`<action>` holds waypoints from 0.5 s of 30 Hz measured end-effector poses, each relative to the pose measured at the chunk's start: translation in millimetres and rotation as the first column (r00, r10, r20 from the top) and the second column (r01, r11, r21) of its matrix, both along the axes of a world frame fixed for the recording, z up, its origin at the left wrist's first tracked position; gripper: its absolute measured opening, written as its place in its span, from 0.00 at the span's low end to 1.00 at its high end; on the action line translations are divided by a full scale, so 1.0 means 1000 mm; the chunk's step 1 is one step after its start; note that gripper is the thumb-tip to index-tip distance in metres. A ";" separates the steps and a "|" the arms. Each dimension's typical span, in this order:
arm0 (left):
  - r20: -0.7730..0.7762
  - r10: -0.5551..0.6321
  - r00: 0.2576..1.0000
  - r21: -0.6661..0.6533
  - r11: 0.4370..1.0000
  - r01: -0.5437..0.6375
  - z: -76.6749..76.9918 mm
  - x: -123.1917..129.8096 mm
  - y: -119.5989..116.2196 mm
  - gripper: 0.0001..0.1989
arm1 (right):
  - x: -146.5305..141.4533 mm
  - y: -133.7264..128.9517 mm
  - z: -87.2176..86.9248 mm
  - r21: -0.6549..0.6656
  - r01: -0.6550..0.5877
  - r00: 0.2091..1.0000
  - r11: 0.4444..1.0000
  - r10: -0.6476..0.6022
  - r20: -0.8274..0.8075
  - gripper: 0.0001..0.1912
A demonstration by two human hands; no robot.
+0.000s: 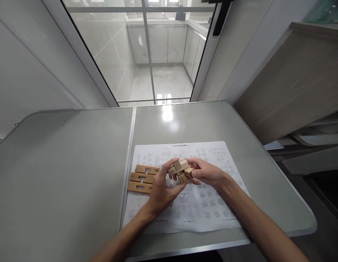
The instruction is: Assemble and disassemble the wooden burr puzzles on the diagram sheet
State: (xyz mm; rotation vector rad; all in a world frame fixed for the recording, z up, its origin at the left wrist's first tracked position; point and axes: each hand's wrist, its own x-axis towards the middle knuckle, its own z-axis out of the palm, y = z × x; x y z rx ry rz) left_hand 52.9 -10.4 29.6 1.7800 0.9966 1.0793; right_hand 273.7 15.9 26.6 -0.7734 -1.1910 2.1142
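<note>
A small wooden interlocking puzzle (179, 167) made of several light blocks is held above a printed sheet. My left hand (164, 185) is closed around its left side, with the thumb below and the fingers over the top and behind. My right hand (205, 171) pinches a block at the puzzle's right side, its fingers partly hidden behind the wood. Left of my left hand lie three flat wooden pieces (140, 187) with cut-out slots and handwritten numbers, side by side; my hand covers some of their right ends.
The white sheet (212, 203) is printed with rows of small diagrams. It lies on a grey-green table (84, 174) with a metal seam (129, 142). Beyond the far edge stands a glass door (169, 54). A wooden shelf unit (289, 83) is at the right.
</note>
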 end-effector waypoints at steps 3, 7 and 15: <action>-0.030 0.026 0.999 0.080 0.997 -0.023 -0.001 0.000 0.001 0.34 | -0.002 0.000 0.000 -0.004 0.008 1.000 1.000 -0.008 -0.012 0.15; -0.072 0.076 0.995 0.152 0.986 -0.064 -0.002 0.000 0.001 0.33 | -0.006 -0.002 0.002 0.026 0.054 0.999 0.998 -0.054 0.008 0.12; -0.085 0.106 0.991 0.276 0.958 -0.078 -0.011 -0.002 -0.002 0.31 | -0.015 -0.005 0.006 0.174 0.166 0.976 0.971 -0.187 0.110 0.09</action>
